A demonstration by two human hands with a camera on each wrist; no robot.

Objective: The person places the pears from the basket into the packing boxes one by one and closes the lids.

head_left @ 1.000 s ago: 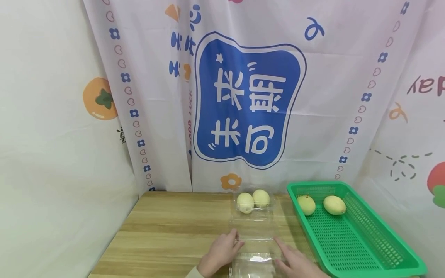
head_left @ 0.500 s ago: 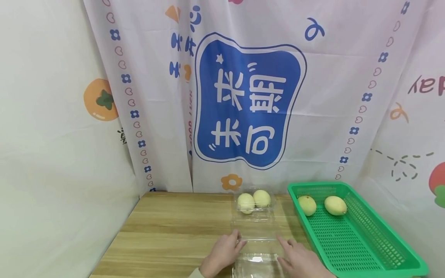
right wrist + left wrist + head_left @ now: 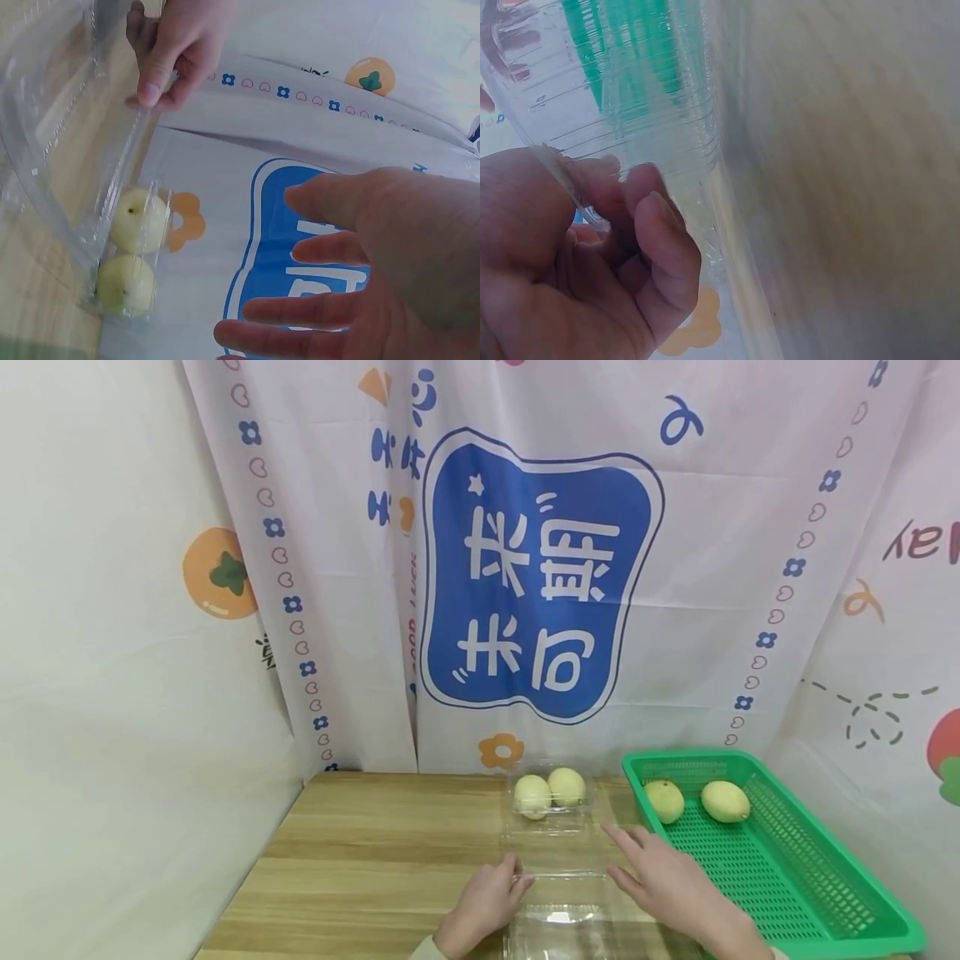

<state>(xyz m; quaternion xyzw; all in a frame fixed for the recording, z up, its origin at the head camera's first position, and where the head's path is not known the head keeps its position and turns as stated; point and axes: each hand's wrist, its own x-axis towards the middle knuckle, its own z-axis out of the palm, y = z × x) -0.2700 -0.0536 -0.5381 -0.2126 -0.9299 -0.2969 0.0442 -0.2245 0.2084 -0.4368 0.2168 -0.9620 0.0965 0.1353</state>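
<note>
A clear plastic clamshell box (image 3: 558,935) lies with its lid raised at the front of the wooden table. My left hand (image 3: 487,897) pinches the rim on its left side; in the left wrist view thumb and curled fingers (image 3: 667,255) meet at the plastic edge. My right hand (image 3: 667,877) hovers to the right of the box with fingers spread, holding nothing, and the right wrist view shows its palm (image 3: 337,277) apart from the plastic. Behind the box stands a second clear box (image 3: 517,814) with two pale yellow pears (image 3: 532,796) in it.
A green plastic basket (image 3: 832,852) stands along the right side, with two more pears (image 3: 725,802) at its far end. A printed white cloth (image 3: 360,693) hangs behind the table (image 3: 360,860), and white cloth walls flank both sides.
My right hand has come off the box's right rim and moved up and to the right, toward the basket. The left hand has stayed at the left rim.
</note>
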